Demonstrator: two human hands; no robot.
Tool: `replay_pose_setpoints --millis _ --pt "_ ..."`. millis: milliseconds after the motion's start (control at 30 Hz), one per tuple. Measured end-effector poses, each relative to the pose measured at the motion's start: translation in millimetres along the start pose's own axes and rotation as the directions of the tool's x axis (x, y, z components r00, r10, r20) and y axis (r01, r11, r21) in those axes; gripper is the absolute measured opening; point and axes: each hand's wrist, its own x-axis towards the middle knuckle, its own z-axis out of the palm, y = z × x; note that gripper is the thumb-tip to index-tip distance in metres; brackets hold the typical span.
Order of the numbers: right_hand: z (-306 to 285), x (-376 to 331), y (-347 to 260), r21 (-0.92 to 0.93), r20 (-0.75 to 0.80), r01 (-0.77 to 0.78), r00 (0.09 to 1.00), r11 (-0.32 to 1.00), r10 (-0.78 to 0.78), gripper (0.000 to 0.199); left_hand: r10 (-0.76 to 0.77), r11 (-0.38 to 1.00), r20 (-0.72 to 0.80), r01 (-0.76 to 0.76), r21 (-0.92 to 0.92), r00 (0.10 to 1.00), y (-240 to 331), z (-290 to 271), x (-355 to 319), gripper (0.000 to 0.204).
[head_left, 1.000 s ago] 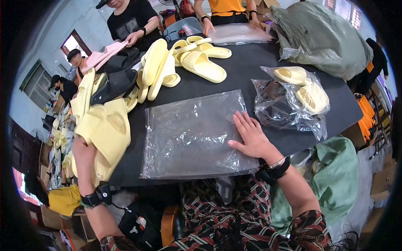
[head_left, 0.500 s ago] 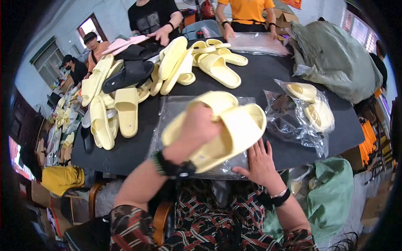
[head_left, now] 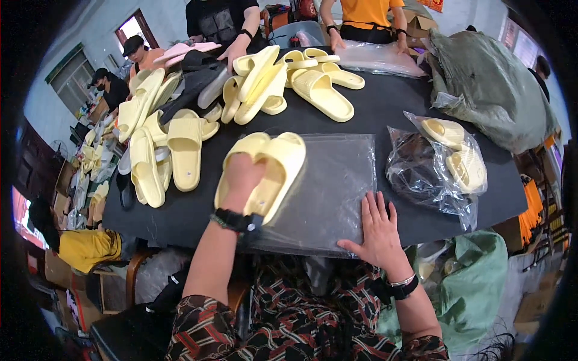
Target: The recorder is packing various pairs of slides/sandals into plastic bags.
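A pair of pale yellow slide slippers (head_left: 282,161) is held side by side at the left part of a flat clear plastic bag (head_left: 337,180). My left hand (head_left: 242,177) is closed on the pair, its fingers reaching in around the straps, partly hidden. Toes point away from me. With fingers stretched out, my right hand (head_left: 378,231) lies flat on the bag's near right corner. The bag rests on the black table (head_left: 415,225) in front of me.
Loose yellow slippers (head_left: 185,153) and dark ones are heaped at the left and far side. To the right lie bagged slippers (head_left: 463,165). A large grey-green sack (head_left: 490,90) stands far right. Across the table, a person in orange touches stacked clear bags (head_left: 382,58).
My left hand has moved left and down with the slippers, baring more of the bag. The right hand stays flat near the bag's edge. Across the table, a dark slipper has shifted in the heap.
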Motion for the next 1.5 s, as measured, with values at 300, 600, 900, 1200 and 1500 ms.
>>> replay_pose_setpoints --millis 300,600,900,1200,1500 --pt "0 -3 3 0.041 0.054 0.071 0.996 0.997 -0.073 0.121 -0.078 0.996 -0.106 0.074 -0.041 0.991 -25 -68 -41 0.034" --pt "-3 -1 2 0.040 0.078 0.022 0.997 0.999 -0.025 0.124 0.107 0.986 0.183 -0.081 -0.143 0.977 59 -42 -92 0.040" --pt "-5 0 2 0.037 0.069 0.037 0.997 0.999 -0.039 0.125 0.003 0.993 0.172 0.017 -0.113 0.985 -25 -74 -65 0.031" --pt "-5 -1 -1 0.013 0.074 0.047 0.996 0.999 -0.048 0.125 0.085 0.979 -0.273 -0.030 0.200 0.958 -115 -232 123 0.027" --pt "-4 3 0 0.020 0.079 0.028 0.996 0.999 -0.030 0.125 -0.028 0.993 -0.149 0.045 0.109 0.988 -190 -114 134 0.081"
